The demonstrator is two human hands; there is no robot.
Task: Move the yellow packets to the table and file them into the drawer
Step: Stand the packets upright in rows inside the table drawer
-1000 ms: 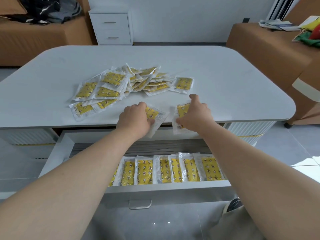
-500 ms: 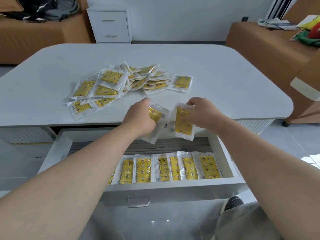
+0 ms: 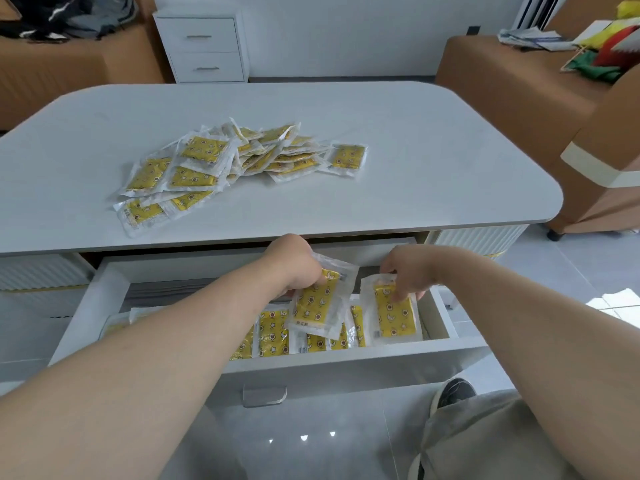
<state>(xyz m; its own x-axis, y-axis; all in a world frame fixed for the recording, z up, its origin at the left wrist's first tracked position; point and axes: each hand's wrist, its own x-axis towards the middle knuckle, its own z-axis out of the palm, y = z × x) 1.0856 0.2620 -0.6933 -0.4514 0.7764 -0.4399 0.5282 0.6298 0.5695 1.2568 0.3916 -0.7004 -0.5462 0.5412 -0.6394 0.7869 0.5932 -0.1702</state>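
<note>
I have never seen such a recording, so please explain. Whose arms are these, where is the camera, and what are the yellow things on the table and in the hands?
There is no machine here: a person works with two bare hands. The camera sits on the person's head and looks forward and down, so both forearms enter from the bottom edge.

On the white table lies a loose pile of yellow packets in clear wrappers. Under the tabletop a drawer is pulled open, and a row of the same packets is already in it, along the front wall.

The left hand holds the left packet above the row. The right hand pinches the right packet by its top, near the drawer's right end.
</note>
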